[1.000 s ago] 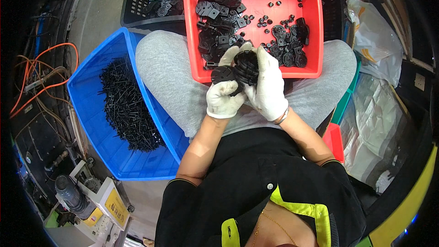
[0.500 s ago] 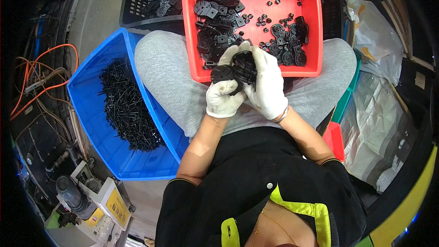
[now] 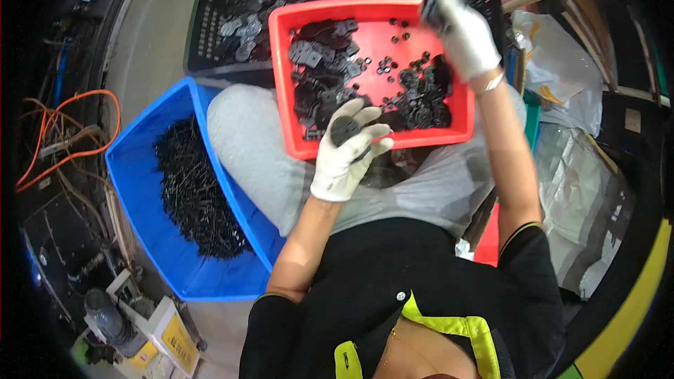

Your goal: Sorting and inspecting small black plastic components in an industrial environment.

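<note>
Black disc point(image 3: 345, 130) sits in your L hand point(image 3: 342, 161), just over the near edge of the red tray point(image 3: 379, 21), L of its middle. Disc = round, dark, matte-looking, flat face twd cam; surface detail too small to read. L fingers curled loosely round it, tips spread apart; more black shows btwn fingers and palm, can't tell if same pc or another. Your R hand point(image 3: 469, 41) is up at tray's far R corner, closed on a dark bunch point(image 3: 437, 3); motion blur there, so count + outline of pcs unclear, and fingertips smeared into it. Bunch overlaps tray rim and black crate point(image 3: 225, 72) behind; can't tell if touching either. In tray: flat black plates point(image 3: 306, 53) heaped L, some w/ square ends + a hole, greyish shine on top ones; small black rollers point(image 3: 385, 64) scattered mid; more dark pcs piled R, near ones merging into one dark mass. Crate cut off by top edge, partly hidden by tray. Blue bin point(image 3: 151, 238) on your L, black pins point(image 3: 200, 196) inside, tangled, can't separate singles.
</note>
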{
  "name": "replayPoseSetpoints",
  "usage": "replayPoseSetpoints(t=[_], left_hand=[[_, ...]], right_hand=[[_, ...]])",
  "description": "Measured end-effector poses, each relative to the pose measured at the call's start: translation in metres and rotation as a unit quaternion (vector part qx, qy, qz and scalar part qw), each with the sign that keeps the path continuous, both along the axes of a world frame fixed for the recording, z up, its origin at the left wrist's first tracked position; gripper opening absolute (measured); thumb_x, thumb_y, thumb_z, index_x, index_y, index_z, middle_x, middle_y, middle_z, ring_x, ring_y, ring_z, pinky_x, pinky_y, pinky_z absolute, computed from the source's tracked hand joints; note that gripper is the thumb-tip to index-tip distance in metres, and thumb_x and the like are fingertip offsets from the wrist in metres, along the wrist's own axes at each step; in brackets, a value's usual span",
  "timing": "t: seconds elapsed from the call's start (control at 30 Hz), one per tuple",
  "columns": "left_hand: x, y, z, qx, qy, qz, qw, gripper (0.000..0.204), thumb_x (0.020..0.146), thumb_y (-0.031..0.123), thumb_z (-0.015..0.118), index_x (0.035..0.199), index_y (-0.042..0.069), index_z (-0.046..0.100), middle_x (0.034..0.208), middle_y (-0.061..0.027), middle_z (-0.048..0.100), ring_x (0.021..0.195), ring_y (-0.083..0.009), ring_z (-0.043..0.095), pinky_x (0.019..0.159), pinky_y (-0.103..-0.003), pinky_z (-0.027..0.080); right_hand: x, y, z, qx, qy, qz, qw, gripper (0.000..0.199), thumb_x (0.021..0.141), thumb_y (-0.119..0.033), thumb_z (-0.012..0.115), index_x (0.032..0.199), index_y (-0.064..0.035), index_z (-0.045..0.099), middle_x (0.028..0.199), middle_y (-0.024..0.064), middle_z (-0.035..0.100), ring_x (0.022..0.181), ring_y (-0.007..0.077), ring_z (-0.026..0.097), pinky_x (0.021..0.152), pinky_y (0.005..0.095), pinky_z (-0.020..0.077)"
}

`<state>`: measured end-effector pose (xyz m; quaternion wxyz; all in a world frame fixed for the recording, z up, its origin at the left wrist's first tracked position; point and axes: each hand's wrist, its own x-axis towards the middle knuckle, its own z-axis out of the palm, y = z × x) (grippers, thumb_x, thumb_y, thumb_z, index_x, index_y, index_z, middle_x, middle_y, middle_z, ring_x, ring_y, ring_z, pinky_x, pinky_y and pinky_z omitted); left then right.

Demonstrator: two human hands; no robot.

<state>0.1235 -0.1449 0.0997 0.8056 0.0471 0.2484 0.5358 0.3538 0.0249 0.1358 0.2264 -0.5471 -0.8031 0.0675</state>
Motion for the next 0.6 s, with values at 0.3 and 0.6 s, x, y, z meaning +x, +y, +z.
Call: replayPoseSetpoints(t=[0.3, 0.6], left_hand=[[0.007, 0.005, 0.008, 0.063, 0.055, 0.024, 0.996, 0.063, 0.081, -0.004, 0.06, 0.138, 0.009, 0.034, 0.131, -0.0186, 0.046, 0.113, -0.0326, 0.055, 0.089, -0.041, 0.051], [-0.111, -0.013, 0.048, 0.053, 0.269, 0.223, 0.935, 0.064, 0.086, 0.025, 0.067, 0.138, 0.01, 0.034, 0.124, -0.0248, 0.051, 0.079, -0.0257, 0.065, 0.065, -0.031, 0.057]], right_hand=[[-0.022, -0.025, -0.034, -0.17, 0.539, -0.093, 0.82, 0.046, 0.09, -0.024, 0.059, 0.125, 0.0043, 0.049, 0.11, 0.0128, 0.061, 0.095, 0.0191, 0.061, 0.085, 0.0312, 0.0484], [-0.068, -0.09, -0.086, -0.232, 0.124, 0.04, 0.964, 0.026, 0.081, -0.021, 0.063, 0.102, -0.0063, 0.058, 0.096, 0.016, 0.061, 0.09, 0.0332, 0.06, 0.077, 0.0418, 0.0485]])
